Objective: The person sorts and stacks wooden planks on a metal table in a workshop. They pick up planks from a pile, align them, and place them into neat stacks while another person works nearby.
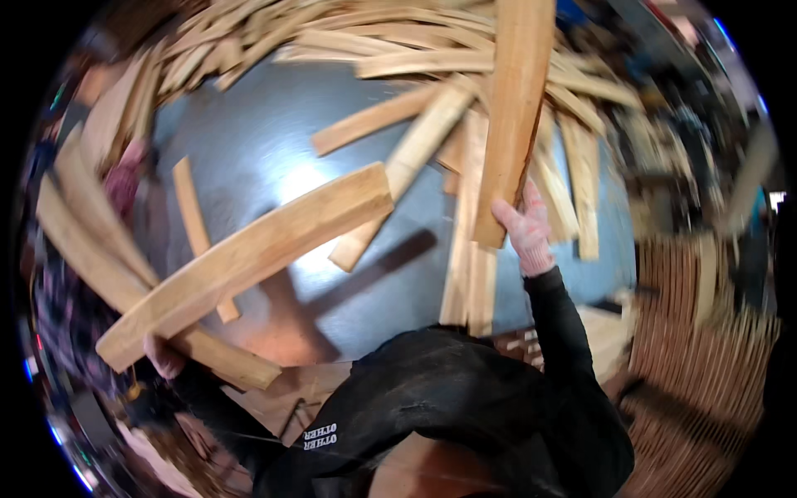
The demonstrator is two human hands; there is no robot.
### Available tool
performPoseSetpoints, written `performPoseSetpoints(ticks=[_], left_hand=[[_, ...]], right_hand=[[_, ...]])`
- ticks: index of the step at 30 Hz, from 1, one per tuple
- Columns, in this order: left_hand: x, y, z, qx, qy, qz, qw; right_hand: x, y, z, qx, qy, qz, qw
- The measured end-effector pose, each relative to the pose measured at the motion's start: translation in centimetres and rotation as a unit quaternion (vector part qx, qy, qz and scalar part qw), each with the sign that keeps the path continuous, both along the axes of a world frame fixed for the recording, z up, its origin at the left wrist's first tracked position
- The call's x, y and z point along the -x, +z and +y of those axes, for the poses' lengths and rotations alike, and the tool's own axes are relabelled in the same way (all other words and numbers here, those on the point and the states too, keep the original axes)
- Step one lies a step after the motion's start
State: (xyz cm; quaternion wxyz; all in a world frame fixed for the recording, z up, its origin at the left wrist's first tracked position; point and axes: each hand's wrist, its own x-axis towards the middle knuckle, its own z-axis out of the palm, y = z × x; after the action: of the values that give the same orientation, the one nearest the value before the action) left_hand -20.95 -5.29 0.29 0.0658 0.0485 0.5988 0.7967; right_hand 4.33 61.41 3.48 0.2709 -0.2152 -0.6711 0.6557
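A long wooden board (pixel 257 241) slants up across the left half of the view, raised over the table. My left hand (pixel 163 357) grips it close to its lower left end, with most of the fingers hidden behind the wood. On the right, my right hand (pixel 529 224), in a pale glove, holds a second wooden plank (pixel 519 100) near its lower end. The thumb lies on its face, and the plank stretches away past the top edge. Below this plank, several loose boards (pixel 461 241) lie fanned out on the grey tabletop (pixel 241 124).
Piled boards (pixel 415 33) line the table's far side. A narrow strip (pixel 195 224) lies at left. Beside the table stands another person in a plaid sleeve (pixel 75 315), partly behind two curved boards (pixel 91 241). Stacked boards (pixel 689 349) rise at right.
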Motion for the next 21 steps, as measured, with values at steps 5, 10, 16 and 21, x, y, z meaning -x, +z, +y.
performPoseSetpoints(ticks=[5,10,16,21], left_hand=[[4.4,-2.4,22.6,-0.08,0.015,0.019,0.997],[2.0,-8.9,41.6,-0.123,-0.031,-0.03,0.991],[1.7,-8.3,41.2,-0.133,-0.225,-0.168,0.951],[-3.9,-9.1,46.3,0.017,-0.221,-0.155,0.963]], right_hand=[[-10.3,1.4,1.3,0.024,-0.203,-0.02,0.979],[-29.6,-4.3,0.8,-0.039,-0.465,-0.057,0.883],[-50.9,-1.0,-16.2,0.035,-0.603,-0.541,0.586],[-65.7,-21.0,-8.2,0.138,-0.554,-0.638,0.517]])
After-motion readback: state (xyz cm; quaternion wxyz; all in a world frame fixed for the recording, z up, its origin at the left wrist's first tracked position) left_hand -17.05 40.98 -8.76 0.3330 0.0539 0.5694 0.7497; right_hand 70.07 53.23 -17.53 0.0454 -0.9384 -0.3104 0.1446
